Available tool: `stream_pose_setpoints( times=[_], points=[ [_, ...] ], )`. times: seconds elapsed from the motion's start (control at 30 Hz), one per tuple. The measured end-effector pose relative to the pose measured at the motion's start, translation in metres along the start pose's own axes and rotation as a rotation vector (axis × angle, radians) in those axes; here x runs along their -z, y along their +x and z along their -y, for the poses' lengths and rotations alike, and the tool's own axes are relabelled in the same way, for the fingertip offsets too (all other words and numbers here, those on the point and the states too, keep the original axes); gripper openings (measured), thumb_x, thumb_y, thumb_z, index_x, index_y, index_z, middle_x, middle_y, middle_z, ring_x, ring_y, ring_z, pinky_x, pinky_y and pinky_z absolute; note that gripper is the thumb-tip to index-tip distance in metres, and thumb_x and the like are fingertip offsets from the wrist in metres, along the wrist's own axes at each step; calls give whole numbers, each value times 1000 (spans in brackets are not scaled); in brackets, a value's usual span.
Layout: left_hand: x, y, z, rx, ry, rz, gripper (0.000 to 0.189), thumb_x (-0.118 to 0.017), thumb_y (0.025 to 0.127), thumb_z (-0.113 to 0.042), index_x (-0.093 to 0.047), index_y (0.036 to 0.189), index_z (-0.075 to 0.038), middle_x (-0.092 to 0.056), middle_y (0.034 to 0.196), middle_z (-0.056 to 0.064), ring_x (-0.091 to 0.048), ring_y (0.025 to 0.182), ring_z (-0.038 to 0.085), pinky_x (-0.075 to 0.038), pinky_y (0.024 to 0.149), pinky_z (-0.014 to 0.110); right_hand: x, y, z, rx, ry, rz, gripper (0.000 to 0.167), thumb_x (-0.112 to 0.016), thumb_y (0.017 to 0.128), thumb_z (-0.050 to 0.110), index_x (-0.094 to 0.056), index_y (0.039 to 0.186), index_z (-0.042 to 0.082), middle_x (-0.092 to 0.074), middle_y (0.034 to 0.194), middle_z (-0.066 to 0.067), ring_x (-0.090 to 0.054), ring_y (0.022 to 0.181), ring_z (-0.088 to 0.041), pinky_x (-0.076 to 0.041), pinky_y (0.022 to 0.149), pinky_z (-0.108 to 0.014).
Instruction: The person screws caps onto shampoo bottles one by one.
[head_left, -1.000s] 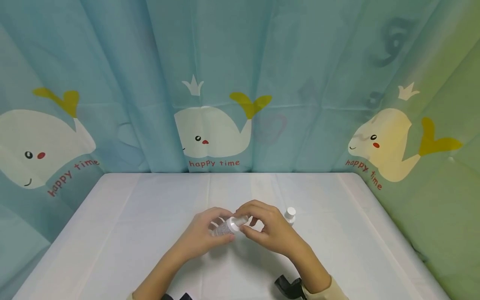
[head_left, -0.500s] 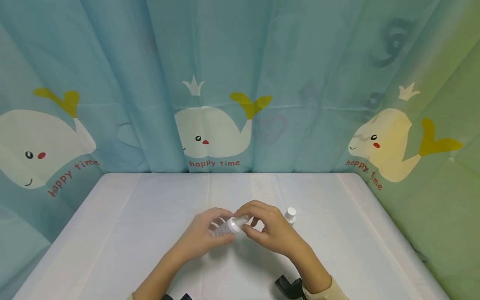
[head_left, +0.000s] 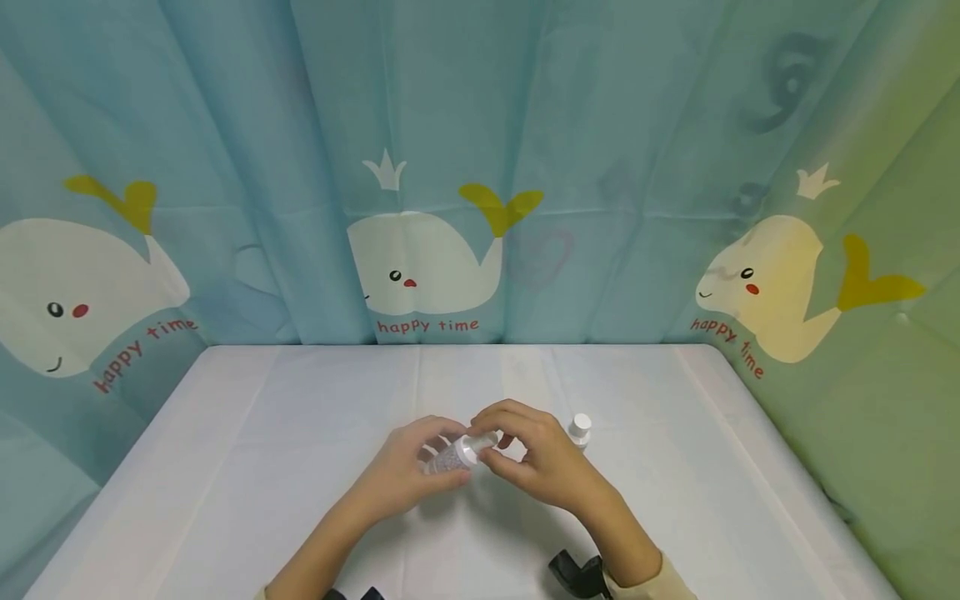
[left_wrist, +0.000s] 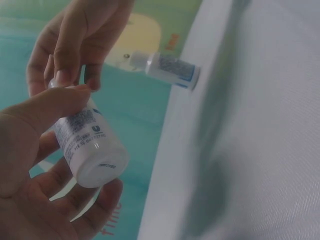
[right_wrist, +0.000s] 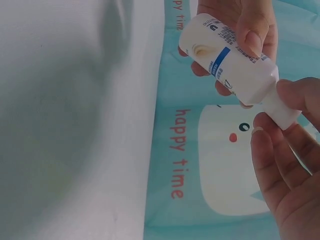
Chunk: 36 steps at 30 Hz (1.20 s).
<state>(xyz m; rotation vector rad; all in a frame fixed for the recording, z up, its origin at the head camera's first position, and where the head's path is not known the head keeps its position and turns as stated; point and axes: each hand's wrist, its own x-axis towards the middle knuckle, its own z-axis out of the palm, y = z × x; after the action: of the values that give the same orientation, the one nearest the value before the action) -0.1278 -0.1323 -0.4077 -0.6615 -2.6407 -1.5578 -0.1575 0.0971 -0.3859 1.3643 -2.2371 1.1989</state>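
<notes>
A small white bottle with a blue band and printed text (right_wrist: 227, 57) is held tilted above the table. My left hand (head_left: 405, 468) grips its body, with the thumb across the printed side in the left wrist view. The thumb and fingers of my right hand (head_left: 542, 454) pinch the white cap (right_wrist: 281, 111), which sits on the neck. In the left wrist view the base of this bottle faces the camera, while my left thumb and the right fingers hide most of the cap. Behind my right hand, a second white bottle (left_wrist: 172, 71) stands upright with its cap on.
A white cloth covers the table (head_left: 300, 400). Blue-green curtains (head_left: 600, 125) with printed whales hang along the back and sides. Dark wrist mounts (head_left: 579, 573) show near both forearms at the front.
</notes>
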Motion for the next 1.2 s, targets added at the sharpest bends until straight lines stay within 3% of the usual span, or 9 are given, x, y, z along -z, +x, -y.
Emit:
stream_pose_setpoints(
  times=[0.57,0.73,0.9,1.07,1.2],
  points=[
    [2,2,-2,-11,2,-1,41,-84,80,-29,-67,116,-23,-66,111,-11,-61,96,14,-55,80,34,0,2,-2,-14,-3,21,16,-72,92,15,-69,108,15,-70,106,6,-62,88,-4,-54,67,-19],
    [2,3,-2,-14,16,-10,41,-84,80,-27,-67,116,-23,-66,111,-11,-61,95,11,-55,80,34,1,2,-3,-17,-3,20,18,-73,92,17,-69,110,16,-69,109,5,-63,94,-6,-55,68,-21],
    [2,2,-2,-3,16,-12,42,-84,79,-30,-67,116,-22,-67,112,-11,-60,95,12,-55,80,34,2,1,-2,-22,2,14,25,-75,89,13,-69,114,15,-68,114,3,-63,102,-10,-56,71,-23],
    [2,1,0,-5,6,-17,41,-85,79,-25,-67,115,-24,-67,111,-12,-60,94,12,-55,80,35,2,1,-1,-6,9,8,25,-71,89,4,-69,111,15,-69,110,3,-64,98,-10,-56,71,-24],
    [2,1,1,-5,12,-11,41,-85,79,-31,-67,116,-24,-67,111,-12,-60,95,12,-55,81,34,2,1,-1,-4,13,9,24,-70,89,3,-69,109,15,-70,107,4,-64,96,-9,-56,70,-23]
  ],
)
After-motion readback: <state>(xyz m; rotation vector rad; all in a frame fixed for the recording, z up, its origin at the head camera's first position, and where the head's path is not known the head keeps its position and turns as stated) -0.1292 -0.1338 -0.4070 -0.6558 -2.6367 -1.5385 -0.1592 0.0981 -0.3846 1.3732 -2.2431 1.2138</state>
